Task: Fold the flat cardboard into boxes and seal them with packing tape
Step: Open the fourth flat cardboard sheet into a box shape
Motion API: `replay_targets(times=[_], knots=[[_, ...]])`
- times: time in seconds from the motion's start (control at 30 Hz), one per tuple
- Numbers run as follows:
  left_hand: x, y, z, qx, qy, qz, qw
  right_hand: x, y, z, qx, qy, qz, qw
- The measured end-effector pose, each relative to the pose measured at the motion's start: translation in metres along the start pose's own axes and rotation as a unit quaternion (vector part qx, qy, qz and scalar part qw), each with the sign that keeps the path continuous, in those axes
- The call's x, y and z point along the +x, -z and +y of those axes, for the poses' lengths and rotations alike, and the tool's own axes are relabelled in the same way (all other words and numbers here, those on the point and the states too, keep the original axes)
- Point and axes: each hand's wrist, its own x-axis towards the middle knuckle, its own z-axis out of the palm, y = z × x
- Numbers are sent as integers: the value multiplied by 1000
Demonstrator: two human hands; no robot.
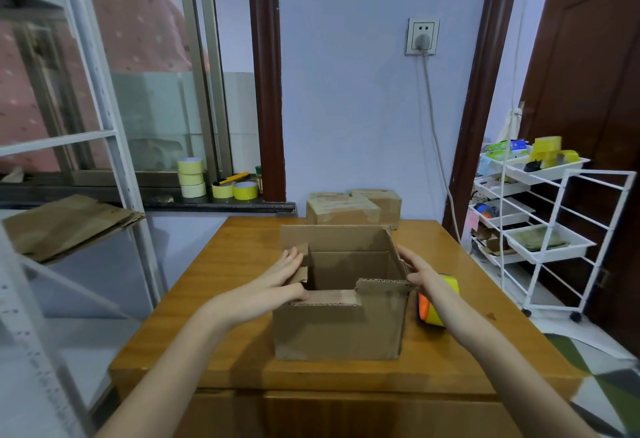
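Plainly, the box (341, 294) stands open-topped at the middle of the worktop (221, 257), and both hands are at its upper flaps. The left hand (277, 280) lies with nearly straight fingers (292, 257) against the short flap at the box's 9 o'clock side, pressing it inward and gripping nothing. The right hand (424, 273) sits at the 3 o'clock edge, where its fingers seem to hook the flap's rim, though how tightly they curl I cannot tell. The near flap is torn, with a ragged step cut out of it.

That torn flap is the likeliest trouble: folded down, it may leave a gap that tape cannot bridge cleanly. If the side flaps go in unevenly, the box could skew out of square, and the long flaps may then fail to meet. Pushing hard with one hand only could slide the light box toward 3 o'clock, into the tape dispenser (437, 301) lying just beside it. The dispenser is partly hidden behind the right wrist, so a blind reach for it might knock it off line.

Two sealed boxes (353, 209) rest at 12 o'clock, flat cardboard (69, 223) waits on a shelf at 9 o'clock.
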Motion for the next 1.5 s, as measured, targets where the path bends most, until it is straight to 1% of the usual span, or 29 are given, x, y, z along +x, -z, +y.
replay_targets(times=[0.03, 0.07, 0.1, 0.17, 0.2, 0.23, 0.27, 0.3, 0.33, 0.4, 0.47, 0.57, 0.67, 0.83, 0.9, 0.97, 1.03, 1.2, 1.27, 1.37, 1.43, 1.5], knots=[[0, 0, 1, 23, 2, -6, 1000, 4, 7, 17, -20, 20, -23, 999], [1, 1, 2, 46, 4, -10, 999, 12, 18, 40, -59, 21, -55, 997], [1, 1, 2, 63, 5, -13, 998, 15, 23, 54, -63, 13, -65, 996], [1, 0, 1, 66, 5, -15, 998, -4, 20, 43, -97, 32, -65, 993], [1, 0, 0, 57, 5, -15, 998, -22, 11, 22, -119, 27, -79, 989], [0, 1, 0, 49, 4, -16, 999, -31, 1, 8, -108, 28, -62, 992], [0, 1, 0, 45, 3, -15, 999, -40, -6, -2, -105, 47, -42, 992], [0, 1, 1, 44, 3, -14, 999, -48, -7, -3, -102, 74, -32, 991], [0, 1, 1, 45, 4, -13, 999, -55, -7, -7, -115, 81, -33, 990], [-1, 1, 1, 49, 0, -14, 999, -53, -5, -3, -161, 124, -41, 978], [-1, 0, -1, 47, -1, -16, 999, -49, -1, 0, -225, 136, -37, 964], [0, 0, -4, 51, -2, -18, 999, -46, 0, 5, -282, 173, -32, 943], [1, 0, -6, 33, -9, -18, 999, -45, 1, 6, -291, 173, -23, 941], [-6, 9, -19, -59, -49, -23, 997, -42, -2, 9, -207, 151, -18, 967], [-7, 7, -23, -77, -54, 1, 996, -41, -2, 11, -179, 150, -13, 972], [-4, 1, -25, -119, -43, 49, 991, -38, -4, 14, -175, 165, 8, 971], [-2, -7, -22, -165, -47, 107, 979, -37, -6, 14, -173, 180, 27, 968], [6, -23, -19, -204, -57, 231, 950, -37, -14, 8, -166, 178, 55, 968], [11, -29, -23, -229, -48, 270, 934, -37, -16, 8, -131, 173, 63, 974], [15, -36, -22, -245, -49, 311, 917, -38, -19, 6, -56, 136, 63, 987], [17, -40, -20, -228, -64, 332, 913, -38, -20, 5, -43, 123, 77, 989], [19, -41, -19, -210, -71, 344, 912, -37, -19, 5, -48, 127, 98, 986]])
